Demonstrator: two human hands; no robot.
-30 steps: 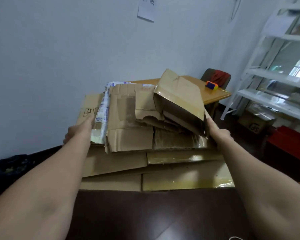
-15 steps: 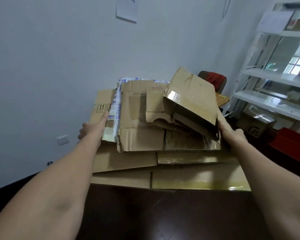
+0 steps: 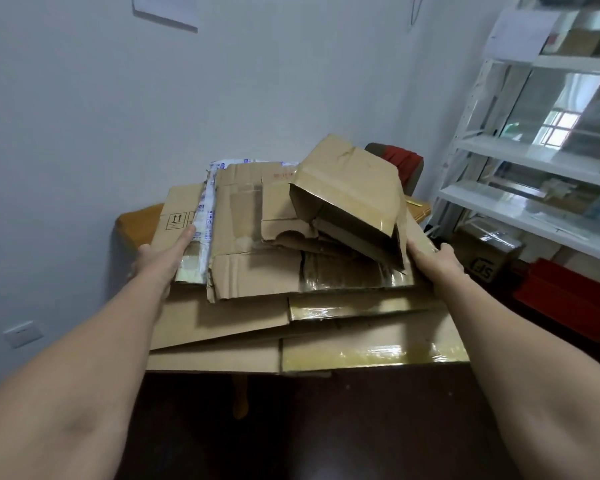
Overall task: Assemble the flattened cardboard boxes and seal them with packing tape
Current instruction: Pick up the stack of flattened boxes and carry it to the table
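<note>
The pale wall (image 3: 257, 81) fills the upper left and middle of the frame. In front of it, at the centre, you hold the stack (image 3: 222, 320) of flattened cardboard boxes between your forearms; its near edge hangs over the dark floor (image 3: 326, 427) and its far end overlaps the orange table (image 3: 136, 220). Whether it rests on the table cannot be told. Glossy tape (image 3: 371, 355) shines along the stack's lower right flaps. A white shelf (image 3: 534, 157) climbs the right edge of the frame, with a red bin (image 3: 568, 299) and a printed carton (image 3: 485, 265) below it. On the stack's upper right lies a half-opened box (image 3: 354, 181), tilted, its dark mouth facing you. Your left hand (image 3: 167, 254) grips the stack's left edge, thumb laid flat on top beside an arrow mark, fingers hidden underneath. Your right hand (image 3: 433, 261) grips the right edge just beside the box, fingers curled round the cardboard. A red-backed chair (image 3: 404, 161) peeks out behind the box. A paper (image 3: 167, 12) hangs at the upper left, and a socket (image 3: 23, 332) sits low at the left.
</note>
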